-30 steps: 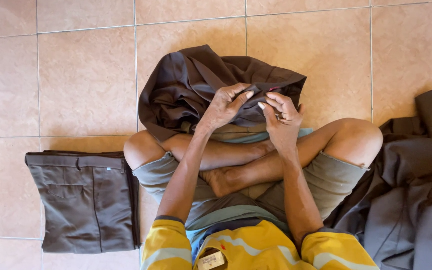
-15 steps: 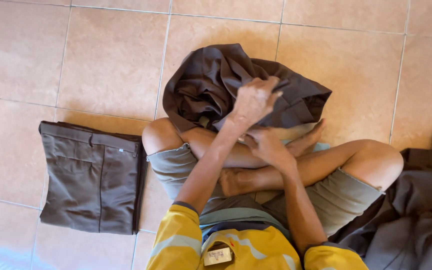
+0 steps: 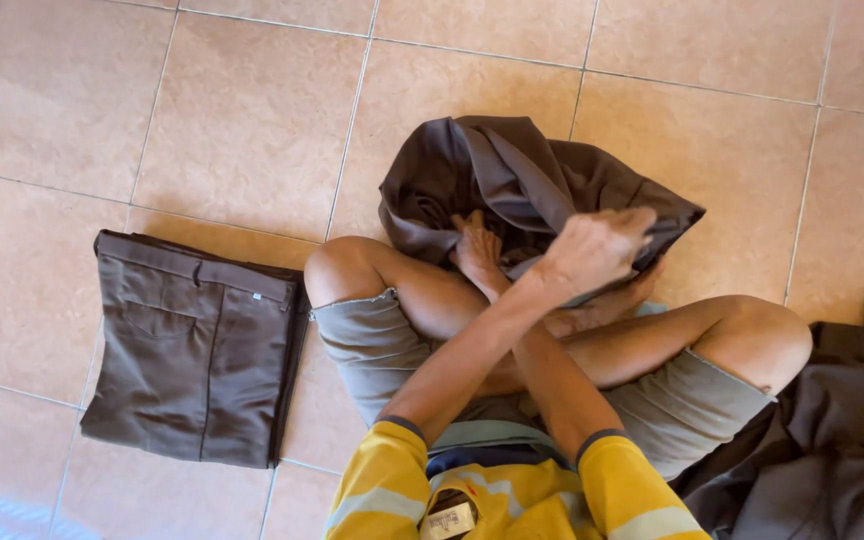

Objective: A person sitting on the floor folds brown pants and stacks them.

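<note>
Warm daylight falls on a floor [image 3: 242,120] of large peach tiles with pale grout lines; glare near left.
</note>
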